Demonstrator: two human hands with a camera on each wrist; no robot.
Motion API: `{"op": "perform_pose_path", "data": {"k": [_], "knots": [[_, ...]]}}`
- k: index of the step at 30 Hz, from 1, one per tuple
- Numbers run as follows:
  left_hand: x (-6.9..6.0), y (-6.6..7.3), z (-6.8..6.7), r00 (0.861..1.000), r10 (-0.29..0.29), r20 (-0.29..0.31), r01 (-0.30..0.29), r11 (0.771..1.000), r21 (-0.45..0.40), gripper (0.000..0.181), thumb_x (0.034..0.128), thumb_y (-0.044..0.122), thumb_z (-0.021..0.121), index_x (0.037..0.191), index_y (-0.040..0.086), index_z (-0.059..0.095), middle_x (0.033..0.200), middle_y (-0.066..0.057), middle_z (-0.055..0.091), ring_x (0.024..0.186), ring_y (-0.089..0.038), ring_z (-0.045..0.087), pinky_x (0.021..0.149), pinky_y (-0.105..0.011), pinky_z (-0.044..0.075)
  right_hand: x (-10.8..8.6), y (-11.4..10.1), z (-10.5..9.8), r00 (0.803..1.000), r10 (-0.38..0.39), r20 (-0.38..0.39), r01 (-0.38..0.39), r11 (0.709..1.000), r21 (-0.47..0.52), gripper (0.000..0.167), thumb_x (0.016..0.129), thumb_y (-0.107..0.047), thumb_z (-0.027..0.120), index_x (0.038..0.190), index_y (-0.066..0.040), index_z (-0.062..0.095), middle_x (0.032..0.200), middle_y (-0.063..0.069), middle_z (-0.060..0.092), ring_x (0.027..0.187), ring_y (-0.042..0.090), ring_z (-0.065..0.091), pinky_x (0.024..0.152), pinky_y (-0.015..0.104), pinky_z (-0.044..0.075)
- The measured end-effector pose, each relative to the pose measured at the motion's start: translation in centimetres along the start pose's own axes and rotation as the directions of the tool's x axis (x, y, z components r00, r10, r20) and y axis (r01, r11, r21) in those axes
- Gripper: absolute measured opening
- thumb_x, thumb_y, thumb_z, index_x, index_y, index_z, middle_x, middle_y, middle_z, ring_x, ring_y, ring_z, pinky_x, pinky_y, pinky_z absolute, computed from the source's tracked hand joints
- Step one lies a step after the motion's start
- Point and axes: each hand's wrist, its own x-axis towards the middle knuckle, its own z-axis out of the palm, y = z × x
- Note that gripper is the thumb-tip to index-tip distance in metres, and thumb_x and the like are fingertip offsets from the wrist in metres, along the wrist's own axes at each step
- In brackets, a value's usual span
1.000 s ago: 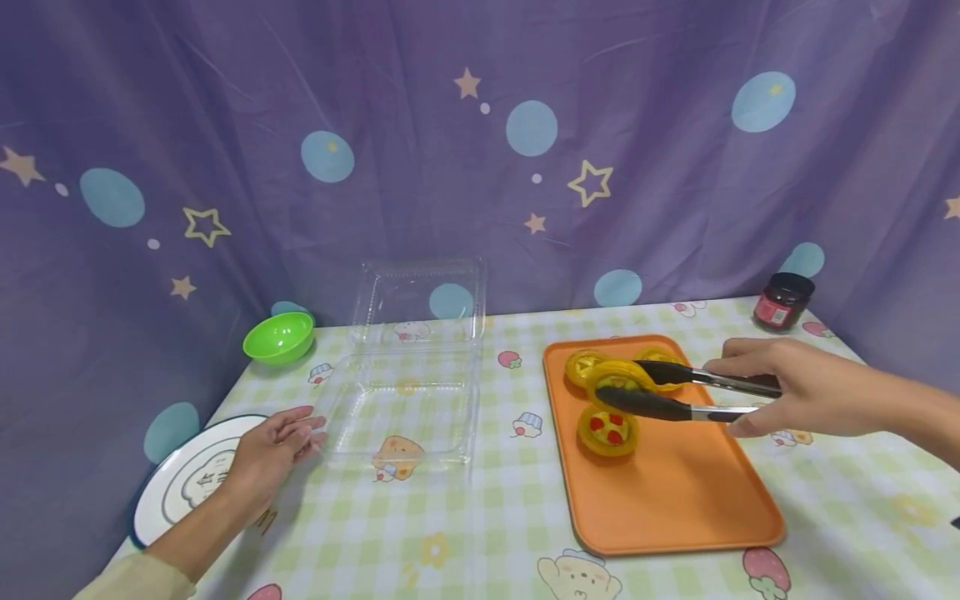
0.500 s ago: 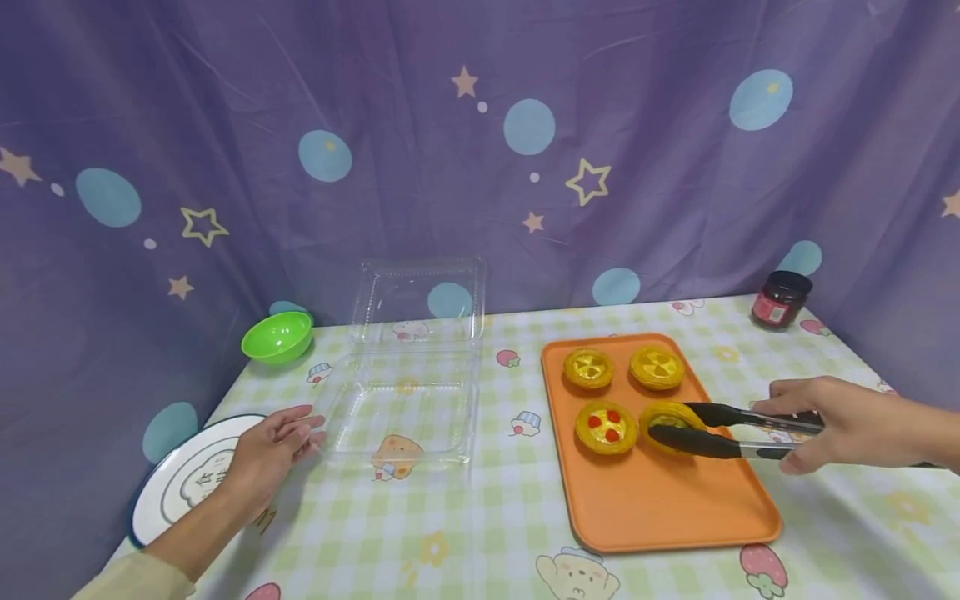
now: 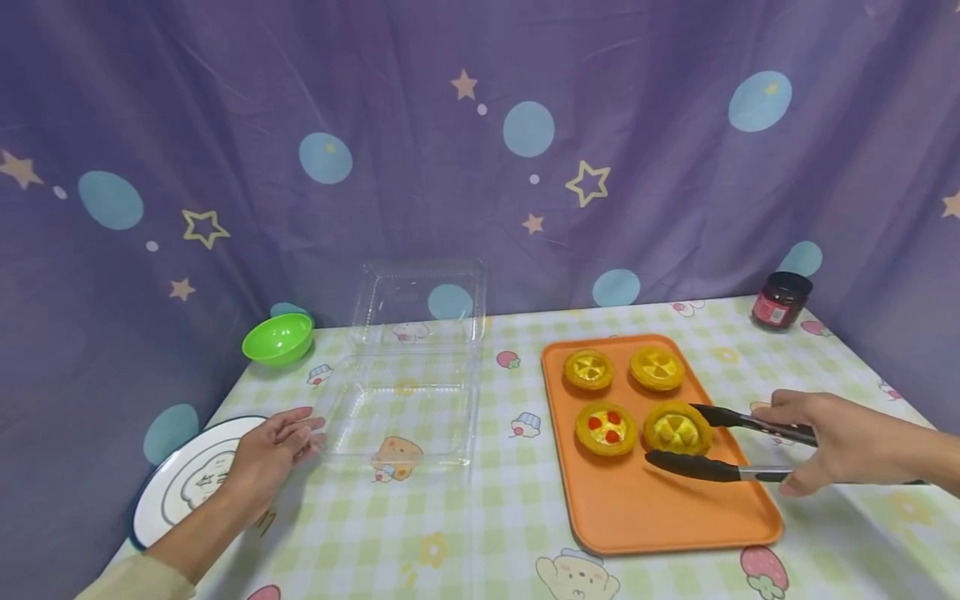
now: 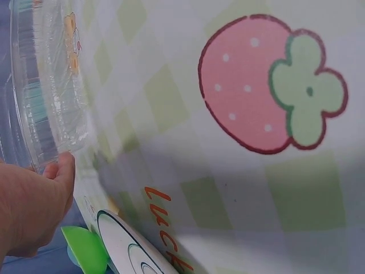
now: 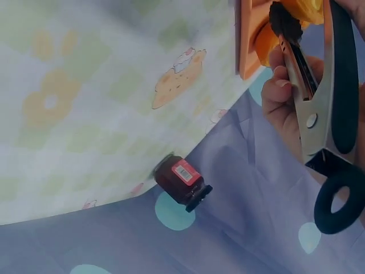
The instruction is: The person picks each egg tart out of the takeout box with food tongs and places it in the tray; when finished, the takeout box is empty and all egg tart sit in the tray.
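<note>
In the head view my right hand (image 3: 843,442) grips black-tipped tongs (image 3: 772,473). Their arms are spread to either side of an egg tart (image 3: 678,431) lying on an orange tray (image 3: 675,521). Three more tarts share the tray: one dotted red (image 3: 606,429) to the left, and a left (image 3: 588,370) and a right (image 3: 657,369) yellow one behind. My left hand (image 3: 266,458) is at the left edge of an open clear plastic box (image 3: 438,421), thumb and fingers pinching its rim. The left wrist view shows this hand (image 4: 37,200) at the box's end wall (image 4: 48,114).
A white plate (image 3: 168,492) with a dark rim lies under my left forearm. Behind it stands a green bowl (image 3: 279,340). A dark jar (image 3: 782,301) sits at the table's back right corner. The box's raised lid (image 3: 420,300) is close to the purple curtain (image 3: 480,167).
The tongs carried a tart from above the others to the tray's right side and set it down beside the red-dotted one. Their arms then spread apart. My left hand has stayed put.
</note>
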Motion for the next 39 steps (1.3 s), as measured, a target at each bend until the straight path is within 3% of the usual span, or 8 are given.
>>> {"op": "perform_pose_path", "data": {"k": [6,14,19,20,23,26,30,39], "knots": [[-0.1,0.2,0.0,1.000,-0.002,0.000,0.002,1.000,-0.002,0.046,0.1033,0.005,0.039,0.145,-0.010,0.027,0.142,-0.027,0.043,0.095,0.001,0.064,0.084,-0.017,0.052,-0.2,-0.2,-0.2,0.996,-0.031,-0.088,0.027,0.998,-0.051,0.099,0.056,-0.039,0.090,0.130,0.014,0.050,0.131,0.045,0.039,0.114,0.060,0.044,0.082,0.065,0.046],[-0.1,0.2,0.0,1.000,-0.009,0.002,0.009,1.000,-0.001,0.046,0.1033,0.005,0.039,0.145,-0.010,0.026,0.142,-0.027,0.043,0.095,0.001,0.064,0.084,-0.017,0.052,-0.7,-0.4,-0.8,0.986,-0.032,-0.162,0.015,0.994,-0.105,0.099,0.056,-0.043,0.090,0.129,0.012,0.052,0.128,0.036,0.046,0.110,0.053,0.050,0.080,0.060,0.049],[-0.1,0.2,0.0,1.000,-0.017,0.000,0.017,1.000,-0.008,0.047,0.1031,0.005,0.040,0.145,-0.010,0.026,0.142,-0.027,0.043,0.094,0.000,0.065,0.084,-0.017,0.052,-0.8,-0.5,-1.4,0.954,-0.062,-0.292,0.012,0.985,-0.171,0.098,0.056,-0.044,0.090,0.128,0.011,0.054,0.110,0.015,0.054,0.087,0.019,0.053,0.066,0.031,0.049],[-0.1,0.2,0.0,1.000,-0.018,0.000,0.018,1.000,-0.011,0.047,0.1031,0.004,0.040,0.145,-0.010,0.026,0.142,-0.027,0.043,0.094,0.000,0.065,0.085,-0.017,0.052,-0.7,-0.6,-1.5,0.945,-0.056,-0.321,-0.002,0.984,-0.178,0.099,0.056,-0.045,0.090,0.128,0.011,0.053,0.108,0.013,0.054,0.084,0.017,0.052,0.065,0.031,0.048],[-0.1,0.3,0.0,1.000,-0.021,0.003,0.021,1.000,-0.013,0.046,0.1031,0.004,0.039,0.145,-0.010,0.026,0.142,-0.027,0.043,0.094,0.000,0.065,0.085,-0.017,0.052,-0.4,-0.8,-1.7,0.923,0.026,-0.384,-0.081,0.988,-0.128,0.104,0.059,-0.047,0.089,0.133,0.013,0.047,0.111,0.019,0.050,0.082,0.023,0.052,0.064,0.035,0.046],[-0.1,0.2,0.0,1.000,-0.021,0.003,0.021,1.000,-0.006,0.046,0.1032,0.004,0.039,0.145,-0.010,0.026,0.142,-0.026,0.044,0.094,0.000,0.064,0.085,-0.017,0.052,0.0,-0.8,-1.6,0.900,0.144,-0.411,-0.175,0.984,-0.039,0.110,0.064,-0.050,0.086,0.139,0.014,0.037,0.128,0.035,0.039,0.098,0.047,0.050,0.073,0.059,0.046],[-0.1,0.1,-0.1,1.000,-0.020,0.000,0.020,1.000,0.008,0.047,0.1034,0.006,0.039,0.146,-0.009,0.026,0.142,-0.026,0.044,0.095,0.001,0.064,0.085,-0.017,0.052,0.5,-0.2,-1.0,0.878,0.229,-0.420,-0.235,0.971,0.040,0.113,0.070,-0.054,0.081,0.143,0.014,0.028,0.131,0.040,0.031,0.106,0.054,0.040,0.078,0.068,0.038],[0.0,0.2,0.0,1.000,-0.018,0.003,0.018,1.000,0.015,0.047,0.1033,0.006,0.040,0.146,-0.009,0.026,0.142,-0.026,0.044,0.095,0.001,0.064,0.084,-0.017,0.052,0.8,2.2,0.0,0.839,0.350,-0.415,-0.346,0.934,0.088,0.113,0.076,-0.056,0.074,0.136,0.026,0.024,0.122,0.049,0.030,0.106,0.058,0.035,0.081,0.070,0.037]]}}
